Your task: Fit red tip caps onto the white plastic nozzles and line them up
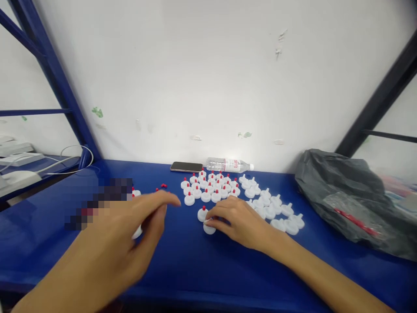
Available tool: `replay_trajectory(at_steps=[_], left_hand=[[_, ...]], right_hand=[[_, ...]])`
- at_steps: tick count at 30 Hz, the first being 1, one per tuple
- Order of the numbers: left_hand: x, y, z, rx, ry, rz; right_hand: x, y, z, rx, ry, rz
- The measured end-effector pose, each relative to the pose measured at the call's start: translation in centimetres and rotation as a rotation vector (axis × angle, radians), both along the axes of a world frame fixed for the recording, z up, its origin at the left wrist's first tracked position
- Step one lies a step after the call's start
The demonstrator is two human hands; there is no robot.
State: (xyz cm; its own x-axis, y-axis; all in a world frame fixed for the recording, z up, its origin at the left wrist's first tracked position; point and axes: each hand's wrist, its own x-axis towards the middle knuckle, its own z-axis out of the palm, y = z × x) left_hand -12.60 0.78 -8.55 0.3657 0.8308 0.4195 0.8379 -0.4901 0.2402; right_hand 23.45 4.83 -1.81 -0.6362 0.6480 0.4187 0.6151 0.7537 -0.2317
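Right hand [236, 219] gripping white cap [209, 228], blue table [182, 269]

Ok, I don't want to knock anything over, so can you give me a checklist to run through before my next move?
1. Right hand at a white cap: ok, fingertips on its top.
2. Firm grip there: cannot tell.
3. Left hand free: ok, thumb and forefinger apart, nothing seen between them.
4. Clear view of the caps at left: not ok, the left hand partly hides them.
5. Red-tipped caps beyond the right hand upright: ok.
6. Bottle closed: ok, lying on its side.
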Motion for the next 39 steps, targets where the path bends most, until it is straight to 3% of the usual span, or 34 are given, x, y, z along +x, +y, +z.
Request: replay_trajectory(at_steps=[2,3,4,5,7,11,18,29,39], left_hand=[[4.0,2.0,8.0,0.023,0.122,0.114],[5.5,2.6,10.8,0.042,0.155,0.132],[6.5,3.1,12.6,0.025,0.185,0.139],[7.0,3.3,13.6,-0.01,0.208,0.139],[6.9,3.5,13.5,-0.082,0.234,0.095],[5.4,3.7,11.5,-0.174,0.236,0.022],[5.1,5.1,11.3,-0.166,0.204,0.074],[3.4,8.4,8.7,-0.388,0.251,0.048],[4.9,7.6,9.3,-0.325,0.252,0.086]], right_hand=[[0.0,0.1,-0.3,0.008,-0.003,-0.024],[0.1,0.1,-0.4,0.009,-0.005,-0.027],[0.1,0.1,-0.4,0.011,-0.008,-0.028],[0.1,0.1,-0.3,0.014,-0.015,-0.028],[0.1,-0.1,-0.2,0.019,-0.037,-0.023],[0.2,-0.2,0.1,-0.005,-0.062,-0.017],[0.0,-0.4,0.0,-0.022,-0.085,-0.022],[-0.1,-0.8,0.3,-0.132,-0.084,-0.002],[-0.2,-1.0,0.1,-0.137,-0.083,-0.008]])
